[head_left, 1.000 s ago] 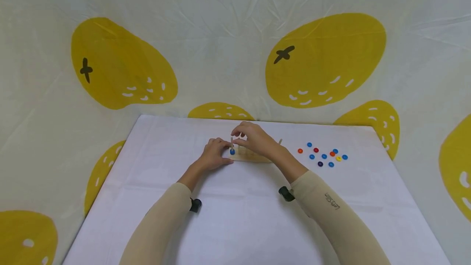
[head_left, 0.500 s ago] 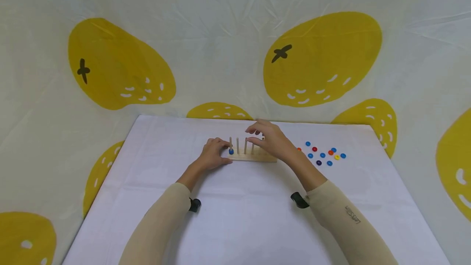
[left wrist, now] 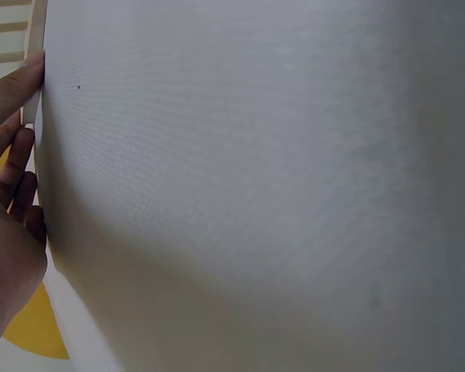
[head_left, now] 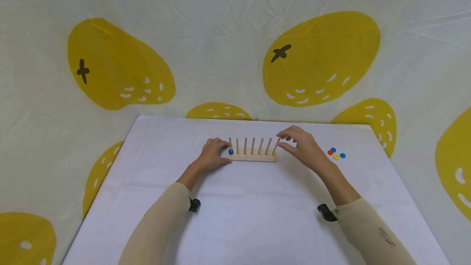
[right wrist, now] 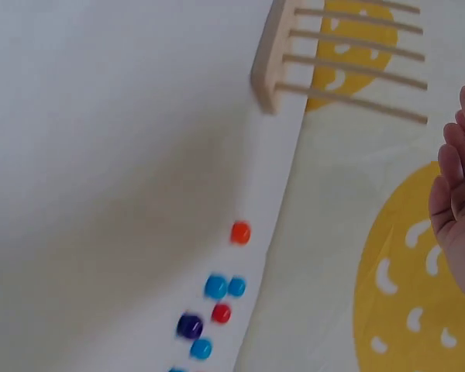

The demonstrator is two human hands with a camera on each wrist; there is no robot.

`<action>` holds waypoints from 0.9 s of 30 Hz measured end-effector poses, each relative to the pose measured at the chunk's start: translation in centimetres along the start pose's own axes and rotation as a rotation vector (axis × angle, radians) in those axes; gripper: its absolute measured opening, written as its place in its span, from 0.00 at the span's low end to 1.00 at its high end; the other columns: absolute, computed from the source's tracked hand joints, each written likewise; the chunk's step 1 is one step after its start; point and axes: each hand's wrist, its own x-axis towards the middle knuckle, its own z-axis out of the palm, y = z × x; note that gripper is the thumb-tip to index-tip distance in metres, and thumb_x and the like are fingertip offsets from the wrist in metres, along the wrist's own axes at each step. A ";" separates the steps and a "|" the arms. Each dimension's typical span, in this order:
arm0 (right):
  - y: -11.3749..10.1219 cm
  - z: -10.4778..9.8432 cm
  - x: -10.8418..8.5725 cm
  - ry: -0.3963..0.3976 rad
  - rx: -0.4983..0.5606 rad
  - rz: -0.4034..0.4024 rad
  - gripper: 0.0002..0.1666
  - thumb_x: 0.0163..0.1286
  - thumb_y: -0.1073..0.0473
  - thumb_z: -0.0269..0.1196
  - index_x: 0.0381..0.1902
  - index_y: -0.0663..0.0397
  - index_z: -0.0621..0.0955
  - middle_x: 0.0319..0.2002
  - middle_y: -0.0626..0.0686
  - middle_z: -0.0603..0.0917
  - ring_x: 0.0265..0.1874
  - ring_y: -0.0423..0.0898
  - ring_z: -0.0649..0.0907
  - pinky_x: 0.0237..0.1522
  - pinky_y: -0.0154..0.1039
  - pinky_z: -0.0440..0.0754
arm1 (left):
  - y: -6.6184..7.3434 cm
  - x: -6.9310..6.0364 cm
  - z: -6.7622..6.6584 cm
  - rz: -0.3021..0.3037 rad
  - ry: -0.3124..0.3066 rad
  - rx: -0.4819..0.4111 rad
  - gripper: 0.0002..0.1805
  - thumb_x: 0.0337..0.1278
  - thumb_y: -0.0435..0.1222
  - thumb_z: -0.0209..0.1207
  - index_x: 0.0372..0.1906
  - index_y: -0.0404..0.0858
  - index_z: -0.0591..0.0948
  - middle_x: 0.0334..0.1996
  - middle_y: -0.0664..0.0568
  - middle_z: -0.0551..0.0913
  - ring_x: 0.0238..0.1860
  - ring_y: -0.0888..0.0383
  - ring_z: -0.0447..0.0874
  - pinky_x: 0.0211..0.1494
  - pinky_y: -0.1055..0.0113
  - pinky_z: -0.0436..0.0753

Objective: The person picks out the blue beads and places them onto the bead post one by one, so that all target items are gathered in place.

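A wooden peg stand [head_left: 257, 158] with a row of upright pegs lies near the far side of the table. On its leftmost peg, at the bottom, sits a blue bead [head_left: 230, 151]. My left hand [head_left: 211, 155] holds the stand's left end, thumb in front and fingers behind; the left wrist view shows the thumb [left wrist: 23, 81] against the base. Just right of the rightmost peg hovers my right hand [head_left: 304, 149], its fingers loosely bent and nothing visible between them. From the right wrist view, that hand [right wrist: 461, 194] is apart from the peg tips.
Loose beads lie to the right of the stand, among them a yellow bead [head_left: 336, 157] and a blue bead [head_left: 342, 156]. My right hand and forearm hide others; the right wrist view shows an orange bead [right wrist: 240, 232] and a dark purple bead [right wrist: 190, 325]. A patterned cloth [head_left: 220, 52] hangs behind the table.
My right hand has moved rightward from the leftmost peg, past the row, to beyond the right end, uncovering the pegs and covering some beads. The left hand stays on the stand.
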 end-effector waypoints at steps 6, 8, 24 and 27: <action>2.2 -1.3 -2.8 0.027 -0.071 0.059 0.17 0.61 0.63 0.76 0.48 0.56 0.86 0.44 0.52 0.87 0.41 0.49 0.83 0.40 0.47 0.84 | -0.1 -0.1 0.0 0.004 0.004 -0.008 0.34 0.50 0.47 0.78 0.63 0.43 0.82 0.59 0.48 0.80 0.66 0.47 0.70 0.72 0.50 0.69; 2.9 -1.6 -3.8 0.016 -0.084 0.093 0.17 0.62 0.63 0.75 0.49 0.56 0.86 0.44 0.52 0.87 0.41 0.49 0.83 0.41 0.48 0.84 | 0.0 -0.1 0.0 0.008 0.008 -0.010 0.34 0.49 0.47 0.78 0.63 0.43 0.82 0.59 0.48 0.80 0.66 0.46 0.70 0.72 0.49 0.69; 8.6 -3.3 -10.2 -0.098 -0.156 0.353 0.20 0.66 0.59 0.73 0.54 0.61 0.84 0.45 0.58 0.86 0.43 0.54 0.83 0.44 0.46 0.85 | 0.4 -0.3 -0.1 -0.001 0.015 -0.013 0.34 0.50 0.46 0.78 0.63 0.42 0.82 0.58 0.48 0.80 0.66 0.46 0.70 0.72 0.50 0.68; 9.4 -3.4 -10.9 -0.106 -0.154 0.370 0.20 0.66 0.60 0.73 0.53 0.62 0.84 0.44 0.59 0.86 0.43 0.56 0.84 0.44 0.48 0.85 | 0.2 -0.2 -0.1 -0.002 0.013 -0.009 0.34 0.50 0.47 0.78 0.63 0.42 0.82 0.58 0.48 0.80 0.66 0.46 0.69 0.72 0.50 0.68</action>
